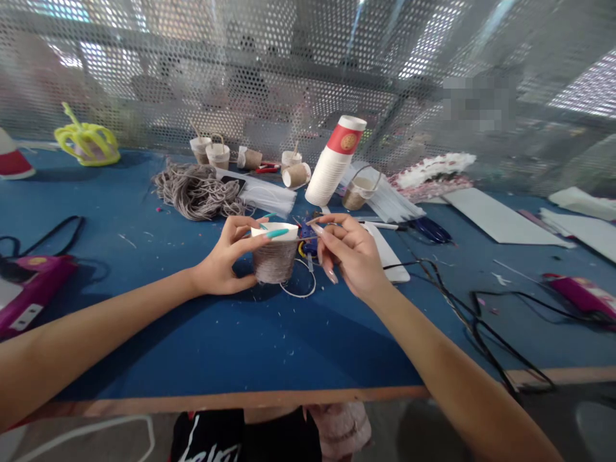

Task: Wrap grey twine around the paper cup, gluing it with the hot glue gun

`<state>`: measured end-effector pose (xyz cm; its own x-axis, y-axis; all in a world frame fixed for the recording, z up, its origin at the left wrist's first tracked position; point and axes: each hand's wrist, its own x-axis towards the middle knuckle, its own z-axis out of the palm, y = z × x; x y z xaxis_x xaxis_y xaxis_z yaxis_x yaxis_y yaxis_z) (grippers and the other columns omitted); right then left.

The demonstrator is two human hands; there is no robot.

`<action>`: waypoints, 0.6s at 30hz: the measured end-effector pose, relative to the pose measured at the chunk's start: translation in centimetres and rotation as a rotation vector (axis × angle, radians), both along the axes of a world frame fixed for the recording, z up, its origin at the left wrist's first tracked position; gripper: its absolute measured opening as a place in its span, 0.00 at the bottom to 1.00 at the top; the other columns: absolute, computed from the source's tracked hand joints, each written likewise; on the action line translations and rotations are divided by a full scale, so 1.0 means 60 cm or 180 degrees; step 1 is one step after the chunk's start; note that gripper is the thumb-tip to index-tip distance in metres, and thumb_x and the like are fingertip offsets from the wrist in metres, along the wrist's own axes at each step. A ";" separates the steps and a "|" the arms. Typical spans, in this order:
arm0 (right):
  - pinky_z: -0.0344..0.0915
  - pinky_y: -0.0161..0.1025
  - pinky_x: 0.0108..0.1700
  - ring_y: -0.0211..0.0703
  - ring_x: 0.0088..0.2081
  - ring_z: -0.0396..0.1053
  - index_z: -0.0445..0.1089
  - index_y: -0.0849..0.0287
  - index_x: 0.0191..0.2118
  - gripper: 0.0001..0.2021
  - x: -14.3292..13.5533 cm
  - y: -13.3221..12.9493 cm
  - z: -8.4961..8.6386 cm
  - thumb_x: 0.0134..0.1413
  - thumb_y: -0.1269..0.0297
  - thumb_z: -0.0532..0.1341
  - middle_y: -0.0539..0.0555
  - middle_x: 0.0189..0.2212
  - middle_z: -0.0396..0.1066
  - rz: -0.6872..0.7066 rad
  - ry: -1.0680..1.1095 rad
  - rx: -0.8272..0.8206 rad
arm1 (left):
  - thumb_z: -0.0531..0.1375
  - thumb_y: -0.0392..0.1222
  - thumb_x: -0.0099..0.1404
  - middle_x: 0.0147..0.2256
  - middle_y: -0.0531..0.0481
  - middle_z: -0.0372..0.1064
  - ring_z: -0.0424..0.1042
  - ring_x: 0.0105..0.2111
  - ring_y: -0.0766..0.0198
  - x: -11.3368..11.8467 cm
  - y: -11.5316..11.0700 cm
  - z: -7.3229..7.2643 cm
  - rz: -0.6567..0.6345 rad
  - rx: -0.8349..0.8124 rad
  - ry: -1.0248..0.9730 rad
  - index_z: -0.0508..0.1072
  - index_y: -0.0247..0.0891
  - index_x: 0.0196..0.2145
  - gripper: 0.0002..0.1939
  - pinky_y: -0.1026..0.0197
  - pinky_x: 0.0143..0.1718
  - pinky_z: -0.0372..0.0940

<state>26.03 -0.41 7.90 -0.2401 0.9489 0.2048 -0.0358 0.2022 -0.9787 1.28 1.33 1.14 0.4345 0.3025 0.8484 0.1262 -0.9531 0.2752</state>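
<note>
Blue table (231, 346) below, holey metal screen (298, 77) behind: likely wrapping a paper cup (274, 262).
Holding the round cup, ridged gray with smooth white rim, inside bent fingers of the left hand (228, 256); pinching thin gray yarn (305, 240) with the right hand (353, 256) just beside it. Seems to need a snug pull next. Beyond the fingers, squiggly yarn pile (195, 189).

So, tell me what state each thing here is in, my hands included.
Left hand: gripping the wrapped cup
Right hand: holding the yarn strand
Wrapped cup: upright, yarn-wound, white rim bare
Yarn strand: stretched from cup to fingers
Yarn bundle: loose heap
Paper cup stack: nested, leaning
Magenta tool at left: on or off, can't tell
</note>
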 end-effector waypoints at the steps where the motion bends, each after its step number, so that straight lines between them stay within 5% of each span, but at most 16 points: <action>1: 0.54 0.32 0.14 0.28 0.14 0.60 0.64 0.54 0.41 0.15 -0.001 0.001 -0.002 0.55 0.55 0.68 0.41 0.21 0.67 0.0000 -0.0029 -0.0013 | 0.63 0.28 0.57 0.54 0.43 0.52 0.62 0.64 0.41 0.000 0.001 0.000 -0.0036 0.0002 -0.0019 0.52 0.54 0.68 0.46 0.35 0.62 0.65; 18: 0.64 0.36 0.20 0.33 0.20 0.63 0.63 0.53 0.42 0.14 -0.008 0.006 -0.018 0.55 0.55 0.66 0.45 0.27 0.66 0.0053 -0.0323 -0.0007 | 0.64 0.35 0.60 0.52 0.44 0.53 0.64 0.62 0.42 0.000 -0.002 0.000 -0.0077 0.0002 0.0079 0.54 0.53 0.68 0.43 0.36 0.62 0.66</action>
<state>25.56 -0.07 6.81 -0.2753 0.9450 0.1767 0.0603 0.2004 -0.9779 1.31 1.21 1.15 0.4627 0.2910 0.8374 0.1098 -0.9561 0.2716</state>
